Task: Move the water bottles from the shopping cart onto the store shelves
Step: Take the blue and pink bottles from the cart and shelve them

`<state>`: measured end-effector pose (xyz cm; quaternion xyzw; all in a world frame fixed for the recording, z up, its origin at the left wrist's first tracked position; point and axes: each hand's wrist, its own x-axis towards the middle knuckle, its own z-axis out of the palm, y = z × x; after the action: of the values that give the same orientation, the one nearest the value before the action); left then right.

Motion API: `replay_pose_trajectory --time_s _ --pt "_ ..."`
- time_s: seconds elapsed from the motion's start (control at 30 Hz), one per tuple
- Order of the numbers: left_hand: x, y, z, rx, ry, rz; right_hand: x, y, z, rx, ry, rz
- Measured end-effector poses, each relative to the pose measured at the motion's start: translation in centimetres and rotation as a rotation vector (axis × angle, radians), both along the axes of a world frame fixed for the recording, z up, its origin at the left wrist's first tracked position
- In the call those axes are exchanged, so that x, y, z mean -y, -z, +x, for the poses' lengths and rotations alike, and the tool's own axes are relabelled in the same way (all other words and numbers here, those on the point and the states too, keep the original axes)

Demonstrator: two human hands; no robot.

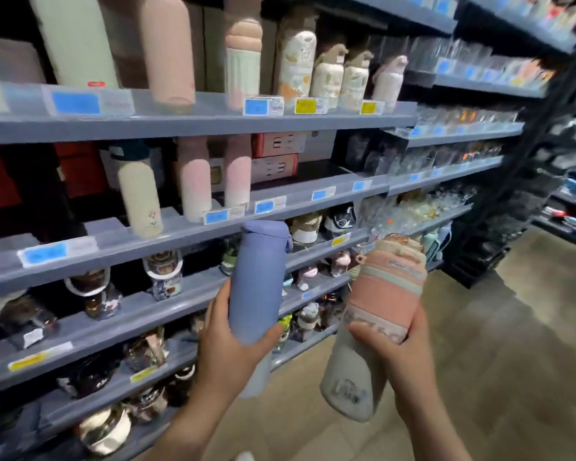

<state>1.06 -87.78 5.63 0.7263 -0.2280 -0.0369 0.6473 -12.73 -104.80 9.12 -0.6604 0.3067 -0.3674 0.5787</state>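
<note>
In front of the grey-blue store shelves [193, 119], I hold two water bottles up off the floor, one in each hand. My left hand [228, 344] wraps around the lower body of a blue bottle [256, 294], thumb on its right side and fingers curled behind; it stands nearly upright, its lid at about 12 o'clock from my hand and level with the edge of the third shelf down. My right hand [401, 347] grips a pink-and-grey bottle [376, 321] around its middle, thumb across the front over blurred lettering. That bottle tilts, its brownish cap toward 1 o'clock and its grey base toward 7 o'clock. The two bottles sit just beside each other without touching.

On the shelf at 11 o'clock from the blue bottle stand a cream bottle with a flower print [140, 194] and two pink-and-white bottles [197, 181], with red boxes [275, 156] stacked behind them at 12 o'clock. The top shelf carries a pale green bottle [74, 38], a pink bottle [168, 48] and several patterned cream bottles [326, 76]. Lower shelves at 9 o'clock hold small jars and cups, too blurred to name. Blue and yellow price tags [256, 106] line the shelf edges. At 2 o'clock, shelves hold clear glassware [446, 54].
</note>
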Motion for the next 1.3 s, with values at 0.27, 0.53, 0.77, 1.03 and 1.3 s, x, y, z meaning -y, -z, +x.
replay_pose_trajectory --time_s 0.27,0.53,0.77,1.03,1.3 --pt "7.7 -0.1 12.2 -0.019 0.107 -0.007 9.0 0.9 12.5 -0.053 -0.088 0.11" --pt "15.7 -1.3 19.3 0.012 0.042 0.033 18.4 0.4 21.2 -0.067 -0.119 0.173" --pt "21.0 -1.7 21.9 0.166 -0.151 0.202 27.0 0.3 31.5 0.045 -0.255 0.356" --pt "28.1 -2.3 21.5 0.157 -0.376 0.284 35.2 -0.8 41.9 0.282 -0.151 0.584" --pt "32.1 -2.6 21.2 -0.014 -0.54 0.251 38.4 1.0 45.7 0.185 -0.102 0.365"
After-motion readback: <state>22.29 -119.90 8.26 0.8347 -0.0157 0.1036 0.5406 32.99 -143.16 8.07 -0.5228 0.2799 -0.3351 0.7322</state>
